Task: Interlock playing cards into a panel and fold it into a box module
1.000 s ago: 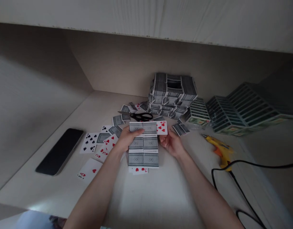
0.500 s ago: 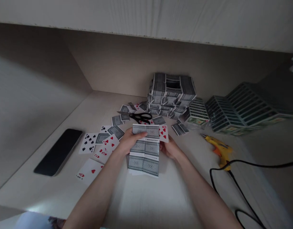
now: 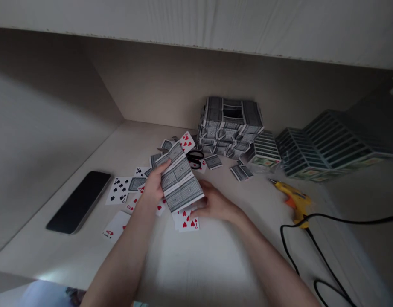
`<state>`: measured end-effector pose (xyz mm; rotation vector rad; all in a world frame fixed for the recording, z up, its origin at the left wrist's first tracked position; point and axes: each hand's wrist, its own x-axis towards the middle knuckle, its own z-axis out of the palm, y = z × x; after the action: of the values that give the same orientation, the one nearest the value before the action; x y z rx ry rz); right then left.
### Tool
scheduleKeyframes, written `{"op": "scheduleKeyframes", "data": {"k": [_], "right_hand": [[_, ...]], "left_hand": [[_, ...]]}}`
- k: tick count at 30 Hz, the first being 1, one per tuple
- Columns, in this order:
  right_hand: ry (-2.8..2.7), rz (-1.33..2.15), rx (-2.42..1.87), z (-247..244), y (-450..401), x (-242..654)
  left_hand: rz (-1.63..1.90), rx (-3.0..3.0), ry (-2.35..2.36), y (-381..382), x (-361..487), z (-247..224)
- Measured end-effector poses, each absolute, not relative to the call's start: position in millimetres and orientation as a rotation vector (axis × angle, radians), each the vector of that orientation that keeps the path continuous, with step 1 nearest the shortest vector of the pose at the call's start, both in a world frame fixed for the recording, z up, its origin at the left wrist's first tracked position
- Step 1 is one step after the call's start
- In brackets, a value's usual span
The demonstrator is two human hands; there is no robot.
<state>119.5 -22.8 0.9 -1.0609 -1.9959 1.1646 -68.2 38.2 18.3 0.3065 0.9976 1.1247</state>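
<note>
Your left hand (image 3: 154, 185) grasps the card panel (image 3: 180, 178) — seven of hearts (image 3: 185, 225) and your right hand (image 3: 217, 203), grip unclear, by the panel's near end.

A pale table strewn with playing cards and tools.
On the table (image 3: 190, 277), a dark phone (image 3: 77, 202) lies at the left, just beside a face-up seven of spades (image 3: 118, 190) and other loose cards; a seven of hearts (image 3: 190, 225) lies face up near the middle. Black-handled scissors (image 3: 199, 163) rest among cards behind. A box-like card structure (image 3: 230, 121) stands at the back, striped green blocks (image 3: 330, 138) to its right, and a yellow glue gun (image 3: 295, 198) with a black cord (image 3: 343, 220) lies nearer.
</note>
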Motion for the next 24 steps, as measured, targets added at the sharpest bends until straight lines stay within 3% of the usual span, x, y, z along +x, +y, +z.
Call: {"op": "scheduleKeyframes", "data": {"k": [3,12,15,20,24], "right_hand": [[-2.278,1.011,-1.087,10.7,-32.7,109.0],[-2.198,0.882,-1.334,1.8,-39.5,99.6],[-2.069,0.952,-1.287,1.0,-34.3,103.7],[-1.639,1.412,-1.119,-4.1,-21.1,123.7],[-1.116,1.351,-1.222,-10.9,-9.3,144.5]], "left_hand": [[1.165,0.31,1.011,40.9,-71.2,16.4],[1.123,0.415,0.98,36.7,-65.7,16.0],[1.127,0.415,0.972,37.0,-66.0,16.4],[1.11,0.445,0.977,38.2,-65.6,15.2],[1.121,0.515,0.997,37.2,-64.2,11.5]]}}
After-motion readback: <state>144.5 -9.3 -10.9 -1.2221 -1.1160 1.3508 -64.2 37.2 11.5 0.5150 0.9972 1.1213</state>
